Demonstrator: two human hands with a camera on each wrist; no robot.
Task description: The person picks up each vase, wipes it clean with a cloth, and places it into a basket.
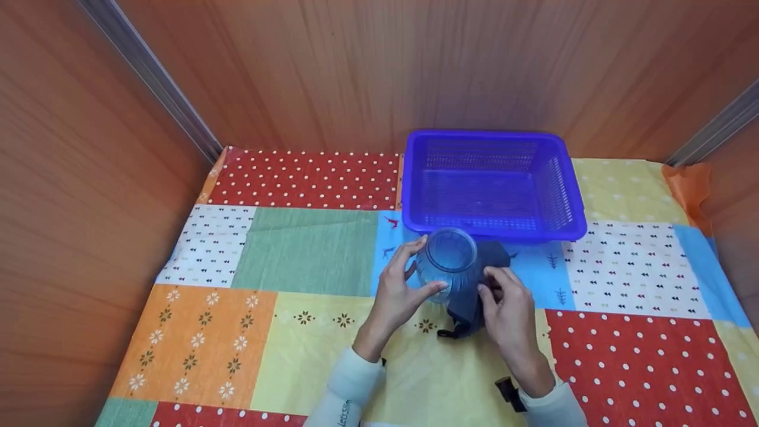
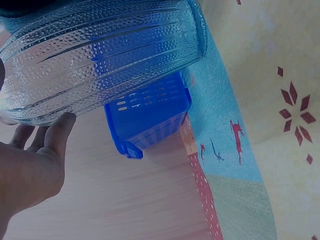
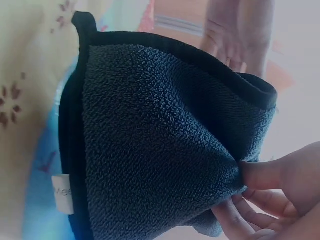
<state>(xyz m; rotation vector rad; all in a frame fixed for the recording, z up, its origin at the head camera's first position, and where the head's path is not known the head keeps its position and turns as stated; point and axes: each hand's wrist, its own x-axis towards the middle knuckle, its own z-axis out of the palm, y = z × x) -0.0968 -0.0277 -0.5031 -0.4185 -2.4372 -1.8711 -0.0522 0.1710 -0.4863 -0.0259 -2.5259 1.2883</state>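
Observation:
A clear glass jar [image 1: 449, 255] with a textured, ribbed wall stands upright in front of the basket in the head view. My left hand [image 1: 400, 290] grips it from the left, thumb on the near side and fingers around the far side. Its bumpy glass fills the top of the left wrist view, with the left hand [image 2: 40, 165] against it. A dark grey terry cloth [image 3: 150, 135] with black edging, a loop and a small white label hangs beside the jar's right side. My right hand [image 1: 507, 302] pinches this cloth between thumb and fingers.
Just behind the jar sits a purple-blue plastic basket [image 1: 415, 178] with slotted walls. A patchwork-print cloth [image 1: 314, 249] covers the table. Wood-grain panels [image 1: 332, 71] rise at the back and both sides. An orange piece of fabric [image 1: 689, 193] hangs at the right back corner.

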